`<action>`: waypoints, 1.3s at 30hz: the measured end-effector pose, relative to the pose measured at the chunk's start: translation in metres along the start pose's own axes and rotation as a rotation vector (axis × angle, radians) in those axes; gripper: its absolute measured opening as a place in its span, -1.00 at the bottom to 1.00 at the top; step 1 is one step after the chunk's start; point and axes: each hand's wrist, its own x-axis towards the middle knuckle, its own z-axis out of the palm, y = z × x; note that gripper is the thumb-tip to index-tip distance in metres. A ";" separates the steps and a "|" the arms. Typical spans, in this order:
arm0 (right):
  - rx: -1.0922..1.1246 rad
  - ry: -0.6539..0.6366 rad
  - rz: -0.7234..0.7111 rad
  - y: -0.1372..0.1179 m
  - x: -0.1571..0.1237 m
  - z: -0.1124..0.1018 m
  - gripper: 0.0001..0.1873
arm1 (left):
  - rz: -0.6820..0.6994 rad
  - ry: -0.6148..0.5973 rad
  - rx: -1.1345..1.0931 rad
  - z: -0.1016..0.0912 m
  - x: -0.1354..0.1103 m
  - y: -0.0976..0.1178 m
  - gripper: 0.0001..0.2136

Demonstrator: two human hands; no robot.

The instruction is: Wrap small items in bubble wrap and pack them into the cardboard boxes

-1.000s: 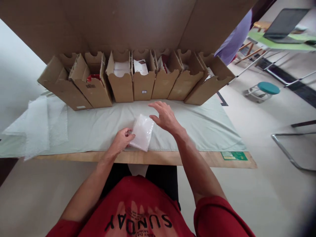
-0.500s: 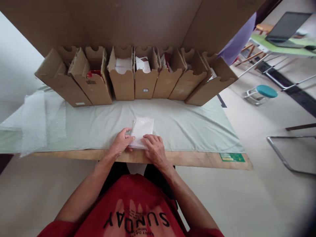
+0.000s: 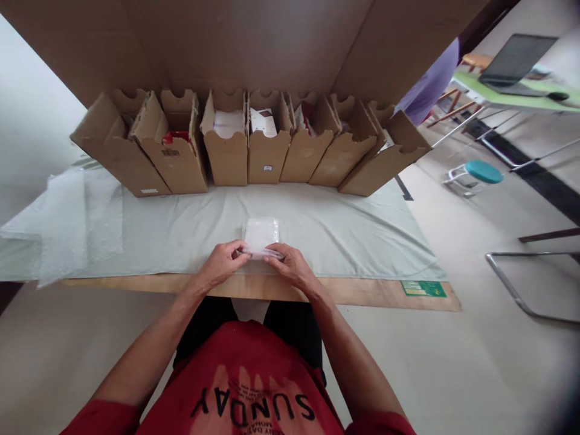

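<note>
A flat white packet in clear, shiny plastic that looks like bubble wrap [image 3: 261, 232] lies on the pale green cloth, close to the table's front edge. My left hand [image 3: 223, 261] pinches its near left corner between thumb and fingers. On the near right corner, my right hand [image 3: 290, 263] grips the same plastic. Between the two hands the near edge is raised and folded over. What is inside the plastic cannot be made out.
Several cardboard file boxes [image 3: 267, 158] stand in a row behind, some with packets inside. Clear bubble wrap sheets [image 3: 63, 220] lie at the left. A large cardboard panel [image 3: 254, 48] rises at the back. To the right are a teal stool [image 3: 484, 171] and a laptop [image 3: 512, 66] on a table.
Both hands have moved to the packet's near corners. The right hand no longer lies flat on top. The near edge is now lifted and folded, so the packet looks shorter.
</note>
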 end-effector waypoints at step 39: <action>0.282 0.021 -0.028 -0.059 -0.009 0.017 -0.66 | -0.161 0.274 -1.224 0.036 -0.042 0.007 -0.56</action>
